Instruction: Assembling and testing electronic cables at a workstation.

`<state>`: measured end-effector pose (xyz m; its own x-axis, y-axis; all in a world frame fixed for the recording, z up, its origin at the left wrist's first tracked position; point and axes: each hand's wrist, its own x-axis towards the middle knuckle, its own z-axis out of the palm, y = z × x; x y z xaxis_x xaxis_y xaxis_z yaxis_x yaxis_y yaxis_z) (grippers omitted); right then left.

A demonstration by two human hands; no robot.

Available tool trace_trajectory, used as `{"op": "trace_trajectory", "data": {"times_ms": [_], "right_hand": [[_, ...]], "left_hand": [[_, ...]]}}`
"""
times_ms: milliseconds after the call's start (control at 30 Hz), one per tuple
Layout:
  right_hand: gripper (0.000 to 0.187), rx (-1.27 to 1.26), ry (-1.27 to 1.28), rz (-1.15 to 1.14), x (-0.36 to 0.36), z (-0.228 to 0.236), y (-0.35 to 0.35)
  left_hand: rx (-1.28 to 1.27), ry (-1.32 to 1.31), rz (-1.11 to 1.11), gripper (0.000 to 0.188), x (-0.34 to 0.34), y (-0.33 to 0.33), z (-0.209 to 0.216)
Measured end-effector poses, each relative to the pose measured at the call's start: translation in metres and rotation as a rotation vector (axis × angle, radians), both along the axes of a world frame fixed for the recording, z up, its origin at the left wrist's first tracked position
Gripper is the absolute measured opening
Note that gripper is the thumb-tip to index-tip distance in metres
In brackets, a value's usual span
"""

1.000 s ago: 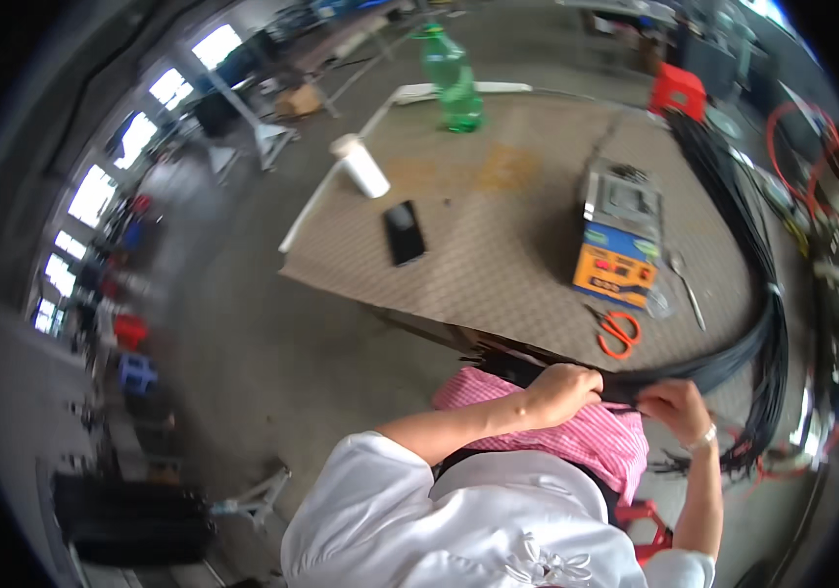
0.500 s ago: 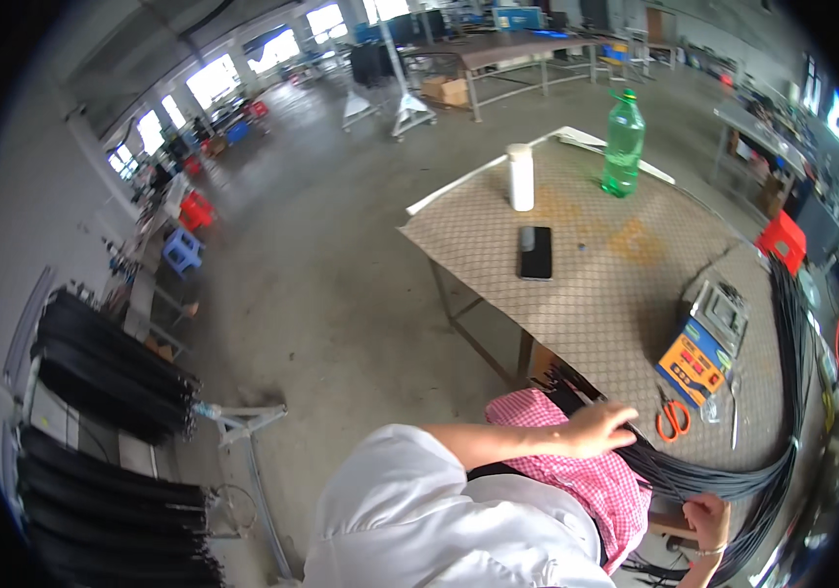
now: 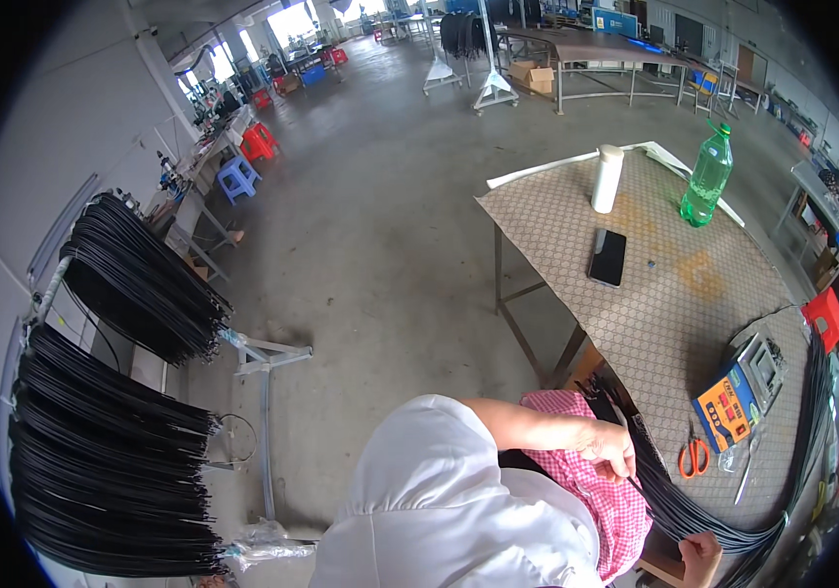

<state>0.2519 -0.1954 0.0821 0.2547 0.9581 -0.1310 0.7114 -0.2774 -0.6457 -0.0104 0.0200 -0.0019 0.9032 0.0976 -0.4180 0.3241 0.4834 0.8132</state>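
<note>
My left hand [image 3: 613, 453] reaches across my lap, its fingers bent together and pointing down. A thin dark strand, apparently one black cable, shows at the fingertips. Beside it a thick bundle of black cables [image 3: 703, 517] runs along the table's near edge and curves up the right side. My right hand [image 3: 700, 561] is curled at the near side of that bundle; whatever its fingers hold is hidden. Pink-and-white checked cloth [image 3: 591, 500] covers my lap. Orange-handled scissors [image 3: 694, 458] lie on the table just beyond the bundle.
On the patterned table [image 3: 654, 323] are a blue-and-orange box-shaped device [image 3: 728, 404], a phone [image 3: 607, 258], a white bottle [image 3: 607, 180] and a green bottle [image 3: 707, 178]. At left, racks carry hanging black cables [image 3: 111, 451]. A red stool [image 3: 824, 318] stands right.
The view has swung left, so the table sits farther right in the picture. My left hand's fingers, previously extended over the bundle, are now bent downward and together. My right hand stays near the bundle.
</note>
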Motion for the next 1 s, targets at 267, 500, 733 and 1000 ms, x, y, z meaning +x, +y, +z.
{"op": "trace_trajectory", "data": {"times_ms": [267,500,733,1000], "right_hand": [[0.01,-0.252,0.694,-0.073,-0.037,-0.017,0.022],[0.01,0.084,0.686,-0.012,-0.065,-0.055,0.043],[0.013,0.331,0.095,0.183,-0.081,-0.022,0.044],[0.01,0.411,-0.245,0.267,-0.102,0.022,0.057]], "left_hand": [[0.289,-0.115,0.03,0.013,0.029,-0.023,-0.006],[-0.266,-0.067,0.082,0.012,0.029,-0.03,0.015],[-0.15,-0.075,0.066,0.01,0.026,-0.028,0.005],[0.751,-0.246,0.34,0.004,0.033,-0.042,0.009]]}}
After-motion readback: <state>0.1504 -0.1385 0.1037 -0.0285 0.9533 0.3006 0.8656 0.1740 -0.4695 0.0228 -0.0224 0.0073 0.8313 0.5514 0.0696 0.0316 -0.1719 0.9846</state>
